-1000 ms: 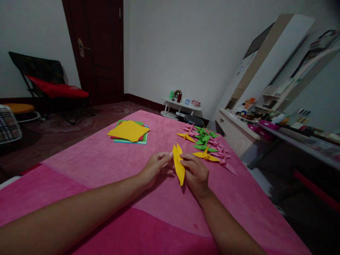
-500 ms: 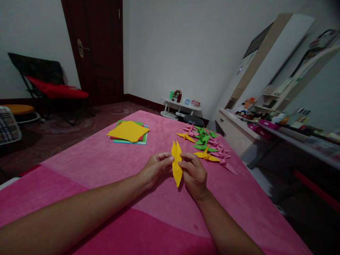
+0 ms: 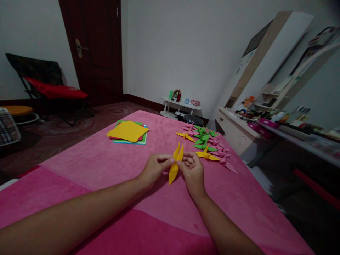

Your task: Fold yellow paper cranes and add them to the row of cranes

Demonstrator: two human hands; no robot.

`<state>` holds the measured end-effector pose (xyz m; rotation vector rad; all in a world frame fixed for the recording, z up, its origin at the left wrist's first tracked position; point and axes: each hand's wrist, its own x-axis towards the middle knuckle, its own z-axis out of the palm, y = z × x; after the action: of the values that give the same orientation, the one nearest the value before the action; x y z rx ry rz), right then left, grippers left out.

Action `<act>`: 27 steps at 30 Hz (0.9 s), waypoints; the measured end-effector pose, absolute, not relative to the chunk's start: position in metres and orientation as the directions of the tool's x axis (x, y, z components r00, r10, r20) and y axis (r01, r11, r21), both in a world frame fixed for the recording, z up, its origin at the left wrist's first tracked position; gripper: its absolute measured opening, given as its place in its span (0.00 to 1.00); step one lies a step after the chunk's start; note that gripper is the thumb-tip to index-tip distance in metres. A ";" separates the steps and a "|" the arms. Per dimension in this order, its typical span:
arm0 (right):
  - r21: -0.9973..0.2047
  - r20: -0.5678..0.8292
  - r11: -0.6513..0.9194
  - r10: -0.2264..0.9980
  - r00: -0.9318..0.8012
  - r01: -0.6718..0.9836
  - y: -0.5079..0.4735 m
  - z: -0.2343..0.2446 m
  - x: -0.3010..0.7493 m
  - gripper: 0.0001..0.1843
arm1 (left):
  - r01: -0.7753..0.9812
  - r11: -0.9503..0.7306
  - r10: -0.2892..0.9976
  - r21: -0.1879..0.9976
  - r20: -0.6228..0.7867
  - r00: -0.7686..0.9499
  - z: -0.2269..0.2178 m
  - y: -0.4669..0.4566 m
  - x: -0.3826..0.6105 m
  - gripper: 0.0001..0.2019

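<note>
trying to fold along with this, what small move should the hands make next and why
Perhaps bend one of the two far points of the yellow folded paper outward: their tips stand split apart and uncovered, while the left hand and right hand pinch the middle.

Left hand (image 3: pixel 156 169) partly hidden behind folded yellow paper (image 3: pixel 173 172), dark door (image 3: pixel 99 46) cut off by the top edge

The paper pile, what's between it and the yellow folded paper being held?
In the head view, pink cloth, then the left hand, which holds the yellow folded paper.
</note>
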<state>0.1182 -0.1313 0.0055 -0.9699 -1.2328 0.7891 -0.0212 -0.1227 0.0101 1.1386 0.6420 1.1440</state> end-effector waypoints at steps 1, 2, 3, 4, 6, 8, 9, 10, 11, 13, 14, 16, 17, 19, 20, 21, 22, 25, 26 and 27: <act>-0.921 0.385 0.389 0.909 0.161 0.007 -0.131 0.006 0.118 0.14 | -0.375 -0.003 0.929 0.927 0.141 0.341 0.010 -0.123 -0.021 0.14; -0.924 0.378 0.383 0.915 0.141 -0.003 -0.131 0.006 0.118 0.13 | -0.382 0.000 0.928 0.924 0.143 0.345 0.010 -0.123 -0.021 0.13; -0.925 0.375 0.380 0.919 0.123 -0.013 -0.131 0.006 0.118 0.11 | -0.388 0.000 0.927 0.922 0.145 0.344 0.010 -0.123 -0.022 0.13; -0.926 0.373 0.378 0.921 0.108 -0.022 -0.132 0.006 0.118 0.10 | -0.389 -0.007 0.928 0.921 0.151 0.341 0.011 -0.123 -0.022 0.13; -0.930 0.362 0.366 0.928 0.082 -0.041 -0.132 0.006 0.118 0.09 | -0.382 -0.038 0.933 0.923 0.170 0.318 0.013 -0.124 -0.022 0.12; -0.935 0.344 0.349 0.936 0.073 -0.063 -0.132 0.005 0.118 0.08 | -0.368 -0.079 0.941 0.927 0.192 0.280 0.015 -0.124 -0.022 0.11; -0.937 0.336 0.340 0.939 0.069 -0.073 -0.132 0.005 0.118 0.08 | -0.360 -0.095 0.944 0.928 0.198 0.262 0.016 -0.124 -0.022 0.11; -0.940 0.328 0.332 0.943 0.065 -0.081 -0.131 0.004 0.118 0.09 | -0.353 -0.104 0.948 0.930 0.200 0.249 0.016 -0.124 -0.021 0.11; -0.942 0.321 0.326 0.945 0.060 -0.086 -0.131 0.004 0.118 0.09 | -0.350 -0.106 0.950 0.931 0.199 0.240 0.015 -0.124 -0.021 0.10; -0.945 0.310 0.312 0.950 0.039 -0.095 -0.131 0.004 0.119 0.10 | -0.348 -0.103 0.952 0.932 0.194 0.239 0.014 -0.124 -0.020 0.10; -0.946 0.305 0.306 0.952 0.024 -0.102 -0.131 0.004 0.119 0.10 | -0.348 -0.104 0.951 0.932 0.195 0.240 0.014 -0.124 -0.020 0.10; -0.947 0.298 0.296 0.954 -0.002 -0.121 -0.132 0.005 0.119 0.09 | -0.338 -0.131 0.946 0.932 0.220 0.239 0.013 -0.123 -0.020 0.10; -0.949 0.293 0.288 0.956 -0.014 -0.131 -0.132 0.005 0.119 0.09 | -0.325 -0.165 0.943 0.931 0.245 0.225 0.012 -0.122 -0.020 0.09; -0.952 0.276 0.269 0.960 -0.034 -0.143 -0.133 0.006 0.119 0.09 | -0.282 -0.255 0.933 0.925 0.312 0.180 0.013 -0.121 -0.021 0.07; -0.956 0.265 0.256 0.963 -0.044 -0.146 -0.133 0.006 0.120 0.09 | -0.255 -0.299 0.925 0.919 0.345 0.160 0.013 -0.120 -0.021 0.06; -0.959 0.253 0.243 0.966 -0.054 -0.149 -0.133 0.006 0.120 0.09 | -0.226 -0.334 0.916 0.915 0.372 0.151 0.014 -0.119 -0.022 0.06; -0.961 0.242 0.231 0.968 -0.064 -0.152 -0.134 0.006 0.120 0.10 | -0.201 -0.358 0.908 0.912 0.390 0.152 0.015 -0.118 -0.023 0.05; -0.962 0.231 0.216 0.970 -0.079 -0.165 -0.135 0.007 0.120 0.10 | -0.157 -0.378 0.900 0.912 0.402 0.170 0.016 -0.117 -0.025 0.05; -0.961 0.235 0.219 0.969 -0.079 -0.170 -0.135 0.007 0.120 0.10 | -0.151 -0.374 0.902 0.915 0.397 0.169 0.017 -0.116 -0.025 0.05; -0.959 0.240 0.224 0.968 -0.078 -0.175 -0.136 0.007 0.120 0.10 | -0.149 -0.366 0.907 0.919 0.388 0.166 0.017 -0.116 -0.025 0.05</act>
<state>0.1198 -0.1355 0.0069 -0.8679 -1.2586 1.1773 -0.0249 -0.1165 0.0168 1.4806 0.7702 1.3845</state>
